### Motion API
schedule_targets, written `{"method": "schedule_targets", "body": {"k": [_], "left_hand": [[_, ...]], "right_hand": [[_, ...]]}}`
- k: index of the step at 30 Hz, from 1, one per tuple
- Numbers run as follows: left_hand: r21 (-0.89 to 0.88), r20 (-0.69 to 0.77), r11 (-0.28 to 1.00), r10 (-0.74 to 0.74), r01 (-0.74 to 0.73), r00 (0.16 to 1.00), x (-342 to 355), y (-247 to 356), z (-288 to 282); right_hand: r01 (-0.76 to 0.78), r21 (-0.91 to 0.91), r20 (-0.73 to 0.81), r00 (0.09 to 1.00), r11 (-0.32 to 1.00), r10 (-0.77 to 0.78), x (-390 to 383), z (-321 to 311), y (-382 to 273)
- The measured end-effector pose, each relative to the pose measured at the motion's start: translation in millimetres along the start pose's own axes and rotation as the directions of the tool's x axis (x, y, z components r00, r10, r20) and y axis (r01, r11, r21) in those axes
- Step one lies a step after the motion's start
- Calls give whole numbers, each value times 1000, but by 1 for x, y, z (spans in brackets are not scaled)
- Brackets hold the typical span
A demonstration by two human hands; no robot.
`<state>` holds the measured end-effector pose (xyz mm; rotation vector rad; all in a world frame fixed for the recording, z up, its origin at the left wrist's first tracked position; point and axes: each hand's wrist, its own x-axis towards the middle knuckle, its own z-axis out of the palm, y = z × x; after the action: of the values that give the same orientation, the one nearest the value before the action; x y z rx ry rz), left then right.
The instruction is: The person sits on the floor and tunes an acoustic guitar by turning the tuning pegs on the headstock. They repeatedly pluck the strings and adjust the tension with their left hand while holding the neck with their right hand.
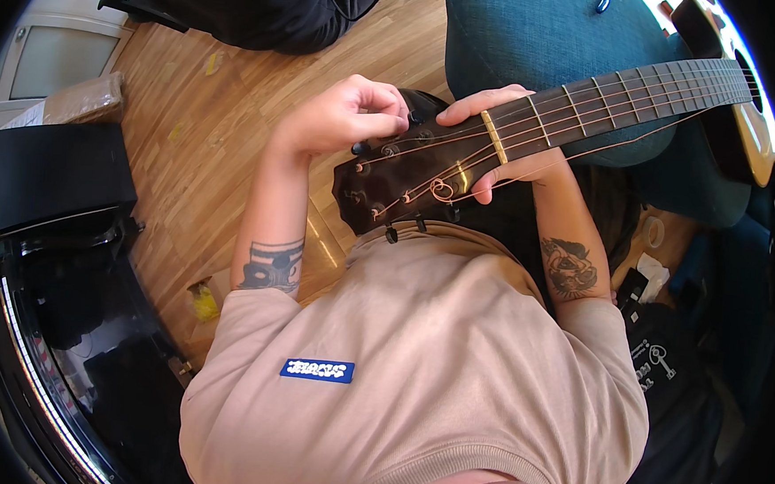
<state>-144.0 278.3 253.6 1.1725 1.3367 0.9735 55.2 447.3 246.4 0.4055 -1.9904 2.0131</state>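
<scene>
A dark acoustic guitar headstock [373,183] lies across my lap, its fretted neck [627,92] running up to the guitar body [748,149] at the right edge. Several copper-coloured strings are on the tuning posts, with a loose coiled end [442,189] near the nut and one string hanging slack below the neck. My left hand [351,116] is closed at the upper tuning pegs, fingertips pressed on a peg that they partly hide. My right hand [521,161] grips the neck beside the nut, fingers above and thumb below.
A black glossy piano [45,186] stands at the left, near a wrapped package [86,99]. A teal upholstered seat [507,32] is ahead, with a dark padded object [269,4] at top left. A tape roll [653,230] and black bag [662,401] are at right.
</scene>
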Motion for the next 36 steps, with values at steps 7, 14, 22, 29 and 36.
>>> {"method": "schedule_targets", "body": {"k": [7,14,22,29,36], "left_hand": [[-134,-98,991,-3,-10,995,-2,2,-6],[-249,-17,968,34,-37,999,1,2,1],[-83,-116,993,-93,84,989,-6,16,3],[-92,-59,996,-8,2,998,-3,-11,-2],[-55,-134,999,-5,-2,991,5,4,5]], "right_hand": [[-74,146,-80,993,986,87,-5,5,4],[-57,141,-53,997,988,64,-4,3,7],[-24,69,-72,997,997,29,-3,3,7],[-12,94,-21,1000,995,14,-2,1,6],[-2,68,-47,999,998,5,-3,2,8]]}}
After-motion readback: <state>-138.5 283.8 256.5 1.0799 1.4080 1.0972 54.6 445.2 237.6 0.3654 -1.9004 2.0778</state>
